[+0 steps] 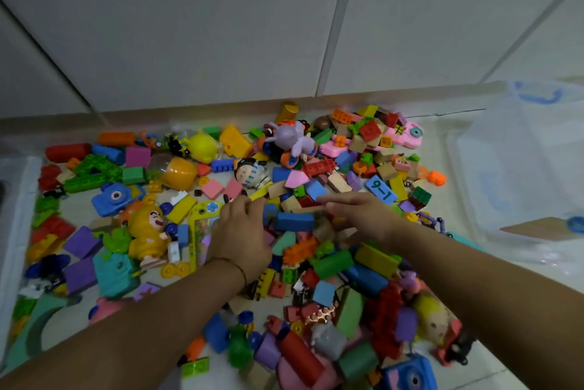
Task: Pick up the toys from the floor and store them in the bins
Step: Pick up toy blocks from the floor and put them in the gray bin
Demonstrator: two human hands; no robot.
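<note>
Left hand (240, 231) grips one end of the blue rectangular block (294, 221); right hand (358, 216), fingers straight, lies just beside the other

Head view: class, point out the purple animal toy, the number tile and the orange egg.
purple animal toy (292, 139): head view, its body.
number tile (380, 190): head view, its printed digits.
orange egg (180, 173): head view, its shell's middle.

- Blue tile (380, 192), lying slantwise among the blocks at the far right of the heap: "9-1" in dark digits.
- Yellow frame (193, 241), left of the middle: a blue plus sign on its top corner. A line of small dark print runs down its long edge, too blurred to read.
- Pink block (402, 164), just behind the tile: dark marks, too small to read.
</note>
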